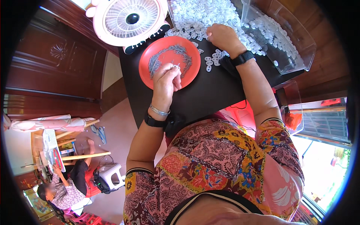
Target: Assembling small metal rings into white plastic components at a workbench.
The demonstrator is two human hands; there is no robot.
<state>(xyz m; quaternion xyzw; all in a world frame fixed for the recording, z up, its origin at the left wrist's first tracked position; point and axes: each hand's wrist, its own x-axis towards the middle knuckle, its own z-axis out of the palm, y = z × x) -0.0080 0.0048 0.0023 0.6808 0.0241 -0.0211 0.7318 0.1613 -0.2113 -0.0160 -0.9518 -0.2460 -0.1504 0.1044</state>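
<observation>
Small white piece (176, 67) pinched in left hand (164, 79), over red plate (195, 56) of grey pins (153, 62). Right hand (225, 38) curled narrow at far white pile (204, 15); contents unclear. Pink fan (131, 18) far left on black bench (210, 90).

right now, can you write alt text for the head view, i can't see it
A person's left hand holds a small white piece over a red plate of thin grey pieces; the right hand is at a heap of white plastic pieces on a black table. A pink fan stands behind the plate.
</observation>
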